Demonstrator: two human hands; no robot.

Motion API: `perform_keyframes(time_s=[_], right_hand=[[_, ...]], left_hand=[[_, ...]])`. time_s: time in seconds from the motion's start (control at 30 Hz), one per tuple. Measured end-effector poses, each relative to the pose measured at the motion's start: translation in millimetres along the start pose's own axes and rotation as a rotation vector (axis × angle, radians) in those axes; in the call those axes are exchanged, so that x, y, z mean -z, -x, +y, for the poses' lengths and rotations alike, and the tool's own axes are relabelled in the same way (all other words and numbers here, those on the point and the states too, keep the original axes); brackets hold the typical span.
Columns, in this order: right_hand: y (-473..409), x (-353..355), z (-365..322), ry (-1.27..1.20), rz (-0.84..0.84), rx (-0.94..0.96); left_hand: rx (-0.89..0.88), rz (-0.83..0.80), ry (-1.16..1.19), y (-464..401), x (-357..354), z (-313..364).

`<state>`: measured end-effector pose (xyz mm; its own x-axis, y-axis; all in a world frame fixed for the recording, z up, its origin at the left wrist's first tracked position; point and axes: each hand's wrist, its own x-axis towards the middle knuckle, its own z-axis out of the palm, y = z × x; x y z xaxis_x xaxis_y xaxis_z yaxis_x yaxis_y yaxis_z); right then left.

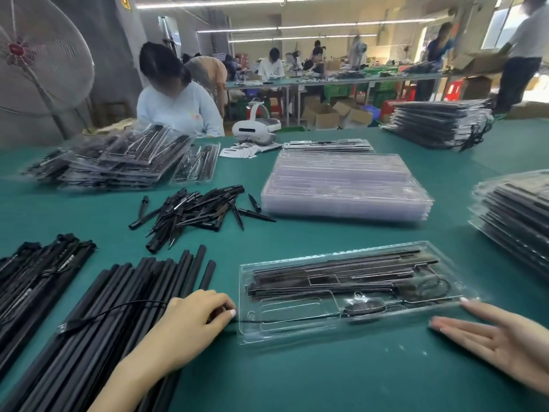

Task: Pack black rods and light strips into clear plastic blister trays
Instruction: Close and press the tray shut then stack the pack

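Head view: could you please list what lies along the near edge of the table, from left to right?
Light strips → black rods → left hand → blister tray → right hand.

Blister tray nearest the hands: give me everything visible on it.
The blister tray is clear moulded plastic, long, lying flat on the green table. Its far slots hold black rods; a dark oval part with a thin cable sits near the front. The right hand, fingers straight, touches its right front edge.
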<state>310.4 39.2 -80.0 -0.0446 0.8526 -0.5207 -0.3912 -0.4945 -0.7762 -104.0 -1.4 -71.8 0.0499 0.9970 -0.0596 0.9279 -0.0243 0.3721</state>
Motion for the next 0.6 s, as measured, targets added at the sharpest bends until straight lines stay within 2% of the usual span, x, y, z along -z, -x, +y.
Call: perform_keyframes(time_s=[0.1,0.17,0.27,0.5,0.6], right_hand=[[2.1,-14.2,9.1,0.000,-0.016,0.050],[4.2,-25.3,14.2,0.024,-0.012,0.089],[4.1,-35.2,20.1,0.066,0.012,0.153],[-4.2,-34.3,26.9,0.066,0.060,0.228],[1.2,-38.6,26.3,0.034,0.018,0.210]], left_hand=[[0.147,-0.007,0.121,-5.9,0.9,3.0],[0.198,-0.047,0.120,-12.7,1.4,6.6],[0.217,-0.097,0.104,-22.8,1.0,8.7],[0.210,-0.220,0.238,-35.2,2.4,15.7],[0.218,-0.247,0.515,-35.1,5.7,21.5]])
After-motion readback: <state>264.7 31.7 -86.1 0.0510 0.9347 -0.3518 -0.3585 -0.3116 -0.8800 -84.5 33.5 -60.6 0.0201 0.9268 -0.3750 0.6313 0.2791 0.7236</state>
